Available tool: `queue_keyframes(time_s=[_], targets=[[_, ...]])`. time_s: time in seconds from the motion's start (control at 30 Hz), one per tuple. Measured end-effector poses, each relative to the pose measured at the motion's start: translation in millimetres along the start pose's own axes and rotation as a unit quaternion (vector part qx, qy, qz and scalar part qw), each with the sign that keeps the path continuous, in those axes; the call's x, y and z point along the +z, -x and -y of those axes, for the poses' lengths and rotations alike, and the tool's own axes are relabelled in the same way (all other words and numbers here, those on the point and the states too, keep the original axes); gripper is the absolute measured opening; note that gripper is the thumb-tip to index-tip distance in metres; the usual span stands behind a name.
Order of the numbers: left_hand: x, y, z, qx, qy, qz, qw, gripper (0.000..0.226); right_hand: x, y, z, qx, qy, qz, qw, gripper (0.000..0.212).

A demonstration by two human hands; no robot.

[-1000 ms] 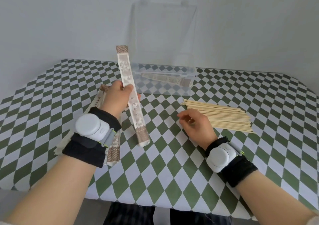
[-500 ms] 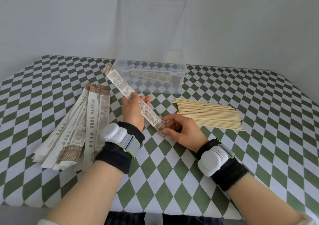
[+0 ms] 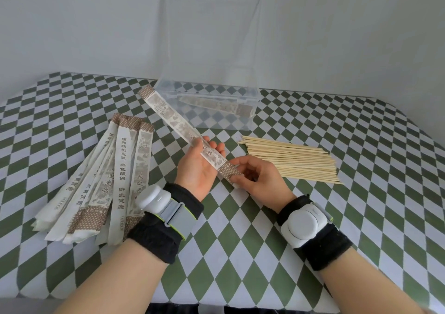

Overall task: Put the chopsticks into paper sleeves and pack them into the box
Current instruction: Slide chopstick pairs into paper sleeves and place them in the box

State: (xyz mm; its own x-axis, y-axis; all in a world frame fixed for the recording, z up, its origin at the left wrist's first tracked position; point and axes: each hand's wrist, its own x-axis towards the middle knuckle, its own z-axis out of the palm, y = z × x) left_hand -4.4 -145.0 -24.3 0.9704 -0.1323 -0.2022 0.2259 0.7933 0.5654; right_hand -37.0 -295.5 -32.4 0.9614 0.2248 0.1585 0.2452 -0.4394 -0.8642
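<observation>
A white paper sleeve printed with grey pictures and capped with brown patterned ends (image 3: 178, 126) is held off the bench (image 3: 375, 193), slanting from its near end by the right hand up and away to the left, where its far end passes in front of the left corner of the clear plastic box (image 3: 216, 121). The left hand (image 3: 197, 167) has its grip closed on the sleeve's middle, thumb over the top and fingers beneath. The right hand (image 3: 260, 179) pinches the near brown end between thumb and fingertips. Whether chopsticks are inside this sleeve cannot be told. The box stands at the far middle of the bench, which is covered in a green-and-white diamond cloth, and its clear lid (image 3: 209, 37) stands upright against the pale grey wall (image 3: 72, 25). One filled printed sleeve (image 3: 216, 105) lies along the box floor. A flat row of bare pale wooden chopsticks (image 3: 291, 159) lies just right of the right hand, between it and the bench's right side. A fanned pile of flat paper sleeves (image 3: 101, 181) lies to the left, its near end partly hidden behind the left wrist. Each wrist carries a black band with a white rounded device (image 3: 303, 224).
</observation>
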Motion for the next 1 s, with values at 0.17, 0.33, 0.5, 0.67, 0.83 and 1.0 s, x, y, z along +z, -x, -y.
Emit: queue_keyframes(time_s=[0.17,0.33,0.5,0.67,0.83,1.0], targets=[[-1.2,-2.1,-1.9,0.014,0.042,-0.002,0.999,0.022,-1.3,-1.2,2.2,0.001,-0.026,0.012,1.000,0.028],[-2.4,-0.8,-3.1,0.014,0.073,-0.002,0.997,0.023,-2.5,0.4,2.2,0.010,-0.048,0.009,0.999,0.028],[-2.2,-1.0,-2.5,0.016,0.066,0.017,0.998,0.020,-2.3,-1.0,2.4,0.023,-0.064,-0.007,0.998,0.021],[3.2,3.8,0.0,-0.005,0.026,0.055,0.998,0.023,-2.0,-1.1,4.1,0.023,-0.065,-0.018,0.997,0.019],[3.7,5.3,0.9,-0.002,0.017,0.067,0.998,0.026,-1.7,-0.7,4.6,0.030,-0.063,-0.012,0.998,0.016],[2.4,3.6,1.1,-0.006,0.013,0.051,0.999,0.023,-1.1,0.8,6.6,0.042,-0.056,-0.011,0.997,0.017]])
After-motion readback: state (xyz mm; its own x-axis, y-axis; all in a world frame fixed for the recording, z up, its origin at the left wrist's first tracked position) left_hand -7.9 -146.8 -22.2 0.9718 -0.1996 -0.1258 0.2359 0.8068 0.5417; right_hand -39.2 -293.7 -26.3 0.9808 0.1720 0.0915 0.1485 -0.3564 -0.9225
